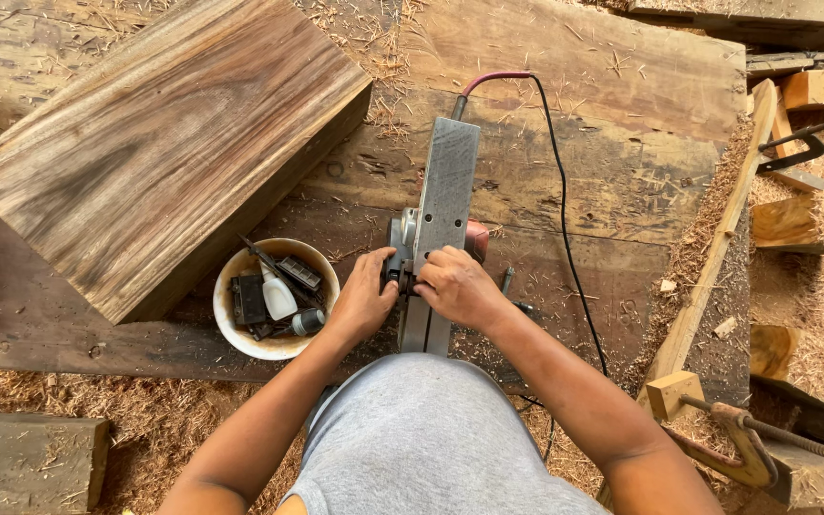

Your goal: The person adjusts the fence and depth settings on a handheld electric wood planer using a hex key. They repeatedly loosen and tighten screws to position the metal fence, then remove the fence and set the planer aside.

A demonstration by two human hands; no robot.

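An electric hand planer (441,205) lies upside down on a worn wooden workbench (612,172), its grey metal sole facing up and pointing away from me. My left hand (362,303) grips the planer's left side near the middle of the sole. My right hand (458,286) rests over the sole at the same spot, fingers curled onto the cutter area. What the fingers touch is hidden. A black power cord (565,229) with a reddish sleeve runs from the far end down the right side.
A thick wooden slab (159,143) lies at the upper left. A white bowl (277,298) of small tools and a bottle sits beside my left hand. Sawdust covers the ground. A clamp (746,448) and wood offcuts (793,215) lie at right.
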